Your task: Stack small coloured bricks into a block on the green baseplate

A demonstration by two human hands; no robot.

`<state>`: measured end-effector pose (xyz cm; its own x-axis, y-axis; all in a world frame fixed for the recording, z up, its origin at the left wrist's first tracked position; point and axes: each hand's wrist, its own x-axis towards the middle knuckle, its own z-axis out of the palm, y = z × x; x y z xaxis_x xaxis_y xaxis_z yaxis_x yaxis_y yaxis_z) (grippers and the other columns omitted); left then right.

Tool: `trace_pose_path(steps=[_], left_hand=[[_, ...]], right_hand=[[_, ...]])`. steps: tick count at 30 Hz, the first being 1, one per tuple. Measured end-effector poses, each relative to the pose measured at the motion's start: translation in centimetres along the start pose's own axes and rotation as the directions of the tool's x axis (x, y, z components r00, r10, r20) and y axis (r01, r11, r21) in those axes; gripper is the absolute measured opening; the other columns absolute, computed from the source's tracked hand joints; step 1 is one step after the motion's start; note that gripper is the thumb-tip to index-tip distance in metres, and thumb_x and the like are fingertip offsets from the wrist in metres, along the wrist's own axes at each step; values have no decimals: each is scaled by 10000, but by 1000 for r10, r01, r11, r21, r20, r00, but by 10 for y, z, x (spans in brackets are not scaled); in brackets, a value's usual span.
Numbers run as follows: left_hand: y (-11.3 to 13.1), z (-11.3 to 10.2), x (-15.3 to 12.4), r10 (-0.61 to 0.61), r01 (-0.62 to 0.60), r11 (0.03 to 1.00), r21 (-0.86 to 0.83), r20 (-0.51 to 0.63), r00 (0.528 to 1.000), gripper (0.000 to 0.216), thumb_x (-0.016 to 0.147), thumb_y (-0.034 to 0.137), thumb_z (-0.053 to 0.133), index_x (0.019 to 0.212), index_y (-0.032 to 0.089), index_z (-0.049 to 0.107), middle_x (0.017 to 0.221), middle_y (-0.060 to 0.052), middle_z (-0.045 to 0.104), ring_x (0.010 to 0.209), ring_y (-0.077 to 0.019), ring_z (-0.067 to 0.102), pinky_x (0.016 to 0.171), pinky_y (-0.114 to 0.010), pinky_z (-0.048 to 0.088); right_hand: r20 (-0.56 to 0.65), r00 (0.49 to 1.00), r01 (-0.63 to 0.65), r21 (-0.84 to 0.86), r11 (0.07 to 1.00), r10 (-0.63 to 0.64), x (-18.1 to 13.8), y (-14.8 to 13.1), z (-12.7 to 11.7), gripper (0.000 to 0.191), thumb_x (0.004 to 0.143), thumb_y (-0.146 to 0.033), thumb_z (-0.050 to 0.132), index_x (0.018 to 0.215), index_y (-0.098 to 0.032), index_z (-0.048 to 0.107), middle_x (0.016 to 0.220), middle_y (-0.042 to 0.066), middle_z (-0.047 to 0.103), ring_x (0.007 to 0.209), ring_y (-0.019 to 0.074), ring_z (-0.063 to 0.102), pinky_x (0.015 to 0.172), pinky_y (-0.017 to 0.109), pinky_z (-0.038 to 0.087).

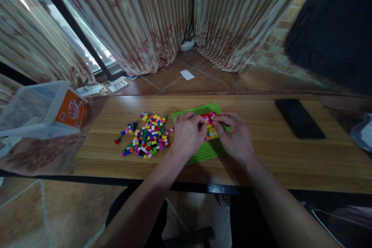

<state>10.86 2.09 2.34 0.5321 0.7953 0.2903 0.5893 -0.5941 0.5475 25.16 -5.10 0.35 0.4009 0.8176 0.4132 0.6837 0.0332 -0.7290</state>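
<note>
A green studded baseplate (205,157) lies on the wooden table, partly covered by my hands. On it sits a block of toy bricks (211,133) in rows of red, yellow, orange, pink and other colours. My left hand (188,133) rests over the plate's left side, fingers curled and thumb against them at the bricks' left edge; a dark patch shows between the fingertips, too small to name. From the right, my right hand (235,135) reaches in with thumb and forefinger pinched together at the bricks. Whatever is between those fingertips is hidden.
Loose bricks (149,135) in many colours lie in a pile left of the plate. A black phone (300,118) lies on the table's (261,170) right part. Beyond the left end stands a clear plastic bin (37,104) with an orange label. Curtains (162,19) hang behind.
</note>
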Motion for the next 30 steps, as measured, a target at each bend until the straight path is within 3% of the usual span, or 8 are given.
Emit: trace_pose_path(steps=[7,12,17,21,30], left_hand=[[1,-1,3,-98,107,978,-176,59,993,114,887,206,674,817,224,762,859,-20,766,921,-206,682,899,-364,518],[-2,-4,-2,-52,61,982,-178,55,997,182,906,141,626,859,214,786,926,-42,764,942,-198,687,919,-355,518],[-3,-2,-5,-50,51,980,-194,9,999,208,903,105,610,908,213,787,941,-47,748,931,-195,690,899,-348,526],[-4,2,-6,-73,59,972,-226,-54,996,178,860,82,640,897,206,762,920,-39,736,950,-200,686,918,-351,536],[-12,5,-6,-64,29,952,-304,-105,992,188,863,62,609,908,196,733,931,-30,734,936,-177,688,902,-324,552]], right_hand=[[-2,1000,-5,-9,1000,5,0,0,1,180,916,-311,591,876,-243,753,1002,84,704,972,246,676,921,450,540],[-8,1000,12,-25,1000,-12,-1,0,1,163,917,-294,603,905,-235,755,1004,86,706,975,246,676,904,440,549],[-82,974,204,-81,976,-211,-5,3,4,177,925,-224,591,957,-252,763,1079,90,692,998,240,665,876,444,557],[-51,930,356,-123,926,-364,-8,5,7,259,899,-134,567,1007,-269,761,1155,87,678,963,230,644,860,457,551],[23,929,366,-187,912,-368,-11,9,10,300,887,-108,556,1004,-280,773,1223,85,655,1060,260,613,909,482,523]])
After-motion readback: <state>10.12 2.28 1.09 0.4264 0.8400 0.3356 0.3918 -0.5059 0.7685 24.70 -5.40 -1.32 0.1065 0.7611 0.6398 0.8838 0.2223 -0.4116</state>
